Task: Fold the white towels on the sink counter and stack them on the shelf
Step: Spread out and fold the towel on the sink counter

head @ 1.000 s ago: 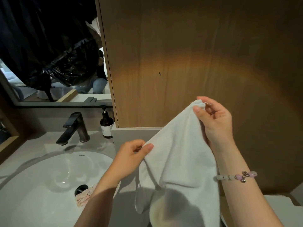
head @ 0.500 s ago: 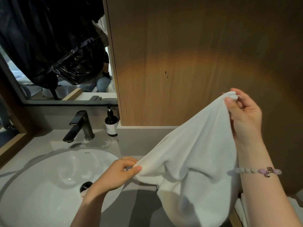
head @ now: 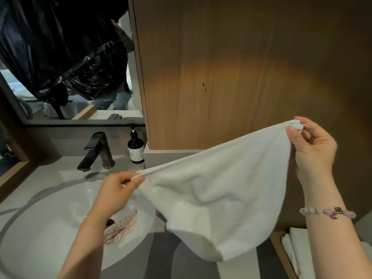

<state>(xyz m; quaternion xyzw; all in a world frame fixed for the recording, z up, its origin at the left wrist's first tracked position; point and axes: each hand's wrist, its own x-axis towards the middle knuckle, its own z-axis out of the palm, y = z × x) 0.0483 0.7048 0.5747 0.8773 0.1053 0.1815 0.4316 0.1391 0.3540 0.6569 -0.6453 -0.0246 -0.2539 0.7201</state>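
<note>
A white towel (head: 217, 194) hangs stretched in the air above the grey sink counter (head: 159, 256). My left hand (head: 118, 190) pinches its lower left corner over the basin. My right hand (head: 314, 146), with a bead bracelet on the wrist, pinches the upper right corner higher up, in front of the wooden panel. The towel's top edge runs taut between the two hands and its middle sags down in a pouch. At the lower right, folded white towels (head: 291, 250) lie on a wood-edged shelf (head: 278, 248), partly hidden by my right forearm.
A white round basin (head: 40, 228) holds a pink spotted cloth (head: 122, 226) near the drain. A dark tap (head: 96, 152) and a dark soap bottle (head: 135, 148) stand behind it. A mirror (head: 66, 57) fills the upper left; a wooden cabinet panel (head: 241, 67) rises behind the towel.
My hands have moved apart, the right one to the right and the left one to the left, spreading the towel from a hanging bunch into a wide stretched sheet.
</note>
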